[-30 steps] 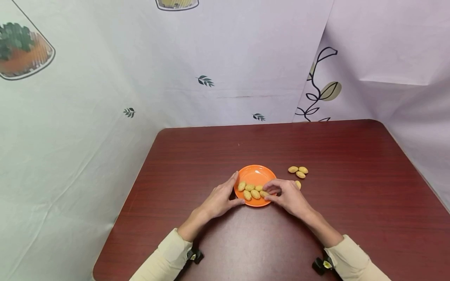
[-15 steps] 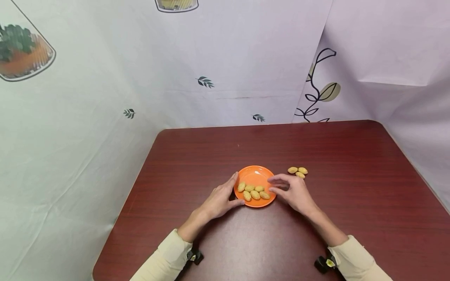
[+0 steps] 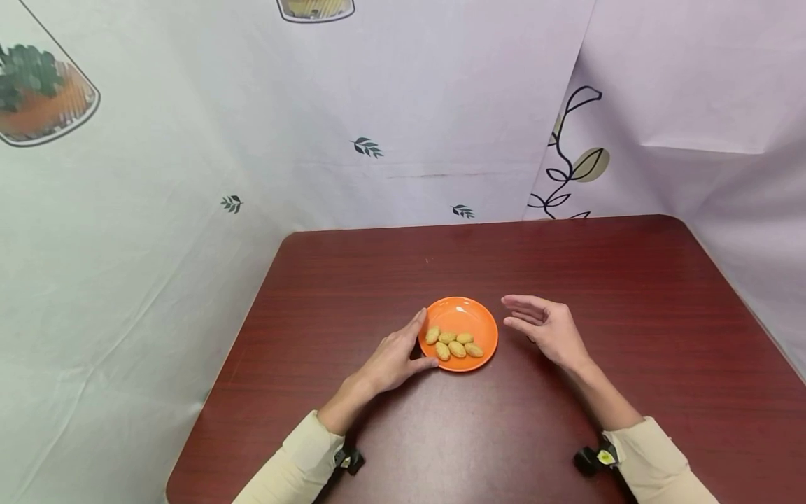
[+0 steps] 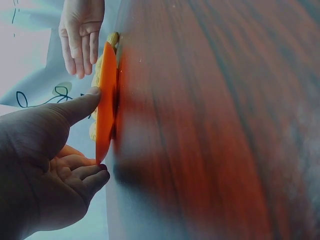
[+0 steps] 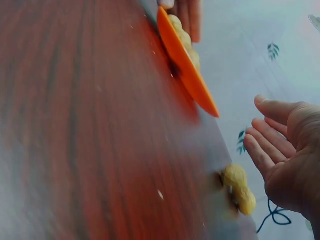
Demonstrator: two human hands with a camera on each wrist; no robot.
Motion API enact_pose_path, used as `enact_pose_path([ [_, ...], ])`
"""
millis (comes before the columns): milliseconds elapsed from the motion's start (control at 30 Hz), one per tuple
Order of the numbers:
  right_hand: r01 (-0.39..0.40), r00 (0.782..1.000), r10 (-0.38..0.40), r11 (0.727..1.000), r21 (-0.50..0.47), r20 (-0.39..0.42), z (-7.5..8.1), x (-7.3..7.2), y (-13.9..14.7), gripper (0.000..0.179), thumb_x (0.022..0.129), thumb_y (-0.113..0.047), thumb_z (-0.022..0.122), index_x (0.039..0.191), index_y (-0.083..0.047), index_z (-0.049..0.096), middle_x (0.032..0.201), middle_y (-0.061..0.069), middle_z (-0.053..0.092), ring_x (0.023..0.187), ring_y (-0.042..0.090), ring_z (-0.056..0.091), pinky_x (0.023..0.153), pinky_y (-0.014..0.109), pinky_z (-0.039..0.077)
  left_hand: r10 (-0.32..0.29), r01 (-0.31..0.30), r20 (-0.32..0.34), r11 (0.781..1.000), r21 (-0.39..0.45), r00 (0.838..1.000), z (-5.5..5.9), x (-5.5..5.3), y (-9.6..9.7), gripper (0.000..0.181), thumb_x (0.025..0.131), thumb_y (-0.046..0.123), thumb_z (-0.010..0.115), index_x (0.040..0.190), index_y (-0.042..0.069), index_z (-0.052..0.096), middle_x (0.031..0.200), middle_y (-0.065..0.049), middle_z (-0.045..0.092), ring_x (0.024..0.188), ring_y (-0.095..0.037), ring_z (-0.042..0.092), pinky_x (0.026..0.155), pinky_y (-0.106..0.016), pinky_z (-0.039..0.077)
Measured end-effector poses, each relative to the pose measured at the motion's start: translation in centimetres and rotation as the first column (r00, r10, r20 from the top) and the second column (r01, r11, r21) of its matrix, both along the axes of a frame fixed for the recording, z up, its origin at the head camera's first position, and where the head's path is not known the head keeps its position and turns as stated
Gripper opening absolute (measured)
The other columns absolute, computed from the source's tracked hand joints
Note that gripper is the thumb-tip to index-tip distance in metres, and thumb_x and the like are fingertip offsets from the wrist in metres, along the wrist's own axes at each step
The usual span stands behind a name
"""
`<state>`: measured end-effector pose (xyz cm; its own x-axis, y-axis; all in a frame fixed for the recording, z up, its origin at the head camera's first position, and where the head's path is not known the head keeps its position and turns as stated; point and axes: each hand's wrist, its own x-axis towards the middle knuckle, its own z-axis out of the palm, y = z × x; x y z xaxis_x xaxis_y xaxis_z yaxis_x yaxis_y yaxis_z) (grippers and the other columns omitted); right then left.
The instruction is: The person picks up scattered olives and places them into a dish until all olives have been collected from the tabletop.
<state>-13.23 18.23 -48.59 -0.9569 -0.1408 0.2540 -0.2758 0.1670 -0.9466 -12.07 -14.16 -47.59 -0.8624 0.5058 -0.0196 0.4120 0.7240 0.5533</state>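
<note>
Bare hands [image 3: 550,332]; cream sleeves [image 3: 658,458]; black wrist cameras [image 3: 586,462], yellow patch [image 3: 607,457] on right.

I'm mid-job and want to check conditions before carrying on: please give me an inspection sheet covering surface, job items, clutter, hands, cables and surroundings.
Surface: dark red wood-grain table, with a pale sheen toward the near side.
Job items: orange plate holding several peanuts; at least one loose peanut off it, below the right hand, mostly hidden in the head view.
Clutter: nothing seen.
Hands: left hand holds the plate's rim; right hand is apart from the plate, fingers relaxed, holding nothing.
Cables: nothing seen.
Surroundings: pale backdrop with plant prints, creased at right.
</note>
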Motion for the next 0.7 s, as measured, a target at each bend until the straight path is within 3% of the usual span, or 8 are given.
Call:
enact_pose_path([
  [300, 0.050, 0.999, -0.050, 0.999, -0.008, 0.002, -0.1, -0.5, 2.3, 0.046, 0.093, 0.001, 0.080, 0.136, 0.007, 0.067, 0.134, 0.028, 0.068, 0.119, 0.017, 0.072, 0.093, 0.020, 0.055, -0.007, 0.007, -0.008, 1.000, 0.003, 1.000, -0.1, -0.1, 0.0, 0.098, 0.097, 0.038, 0.080, 0.168, 0.001, 0.023, 0.172, -0.018, 0.028, 0.152, -0.034, 0.040, 0.121, -0.052, 0.036],
  [533, 0.101, 0.995, -0.101, 0.995, 0.003, -0.020, -0.1, -0.9, 3.6, 0.047, 0.094, 0.006, 0.077, 0.139, 0.008, 0.065, 0.136, 0.025, 0.068, 0.121, 0.003, 0.068, 0.096, 0.020, 0.053, -0.010, 0.010, -0.011, 1.000, 0.005, 1.000, -0.2, -0.1, -0.1, 0.097, 0.097, 0.037, 0.080, 0.168, 0.001, 0.024, 0.172, -0.017, 0.028, 0.152, -0.034, 0.040, 0.120, -0.053, 0.037],
  [700, 0.132, 0.991, -0.133, 0.991, -0.016, -0.001, -0.4, -1.1, 4.2, 0.045, 0.094, 0.008, 0.076, 0.138, 0.011, 0.064, 0.134, 0.014, 0.072, 0.120, 0.000, 0.067, 0.095, 0.016, 0.052, -0.010, 0.010, -0.010, 1.000, 0.004, 1.000, -0.2, -0.1, -0.1, 0.098, 0.097, 0.038, 0.080, 0.168, 0.001, 0.024, 0.172, -0.017, 0.028, 0.152, -0.033, 0.040, 0.121, -0.052, 0.036],
])
